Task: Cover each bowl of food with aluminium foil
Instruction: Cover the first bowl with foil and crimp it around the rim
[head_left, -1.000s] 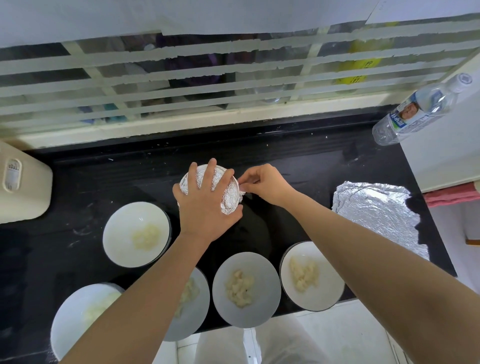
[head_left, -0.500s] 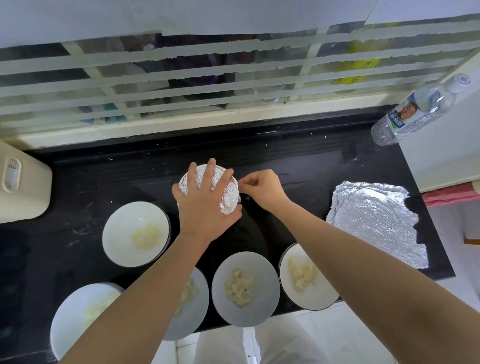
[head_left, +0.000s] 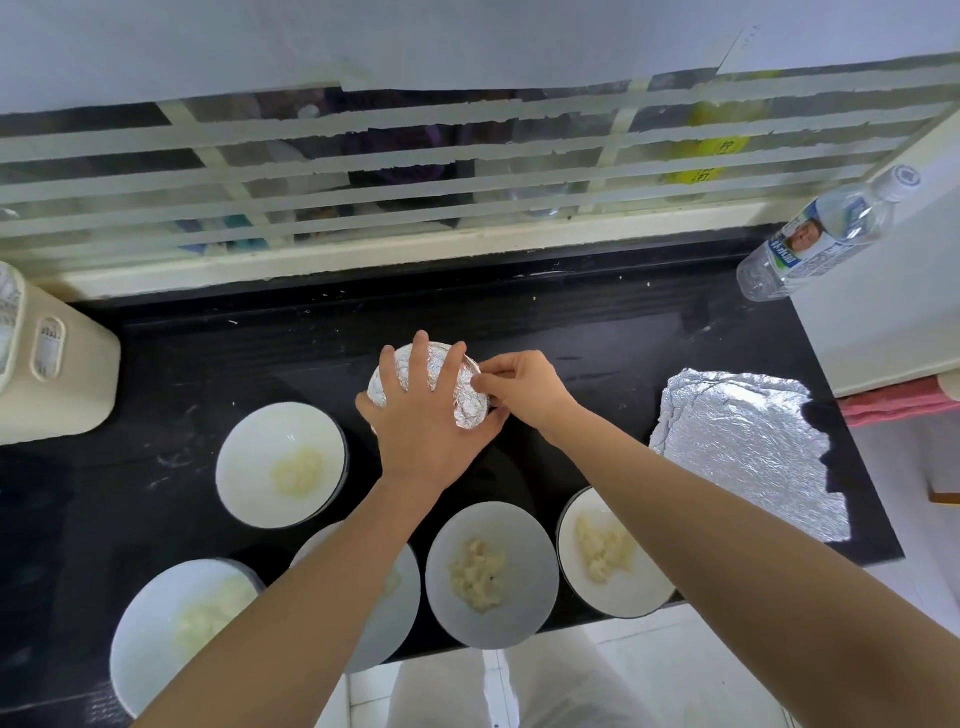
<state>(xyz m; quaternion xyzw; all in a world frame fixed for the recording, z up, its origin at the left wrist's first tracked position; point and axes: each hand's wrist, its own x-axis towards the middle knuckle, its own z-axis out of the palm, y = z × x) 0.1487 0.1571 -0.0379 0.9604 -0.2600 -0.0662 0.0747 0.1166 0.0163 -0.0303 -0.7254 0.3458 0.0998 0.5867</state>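
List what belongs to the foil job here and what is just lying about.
Job: wrapped bowl, left hand pressing on it, right hand pinching its foil; five open bowls; spare foil.
Lying about: bottle; white appliance; pink cloth.

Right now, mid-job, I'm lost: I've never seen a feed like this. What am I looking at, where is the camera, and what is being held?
There is no machine here. These are a person's two bare hands, seen from one camera worn on the head and looking down at a black counter. The left hand lies flat on top of a foil-covered bowl. The right hand pinches the foil at that bowl's right edge. Five uncovered bowls of pale food sit nearer the person, one partly hidden under the left arm. A spare foil sheet lies to the right, a water bottle beyond it, and a cream appliance at the far left.
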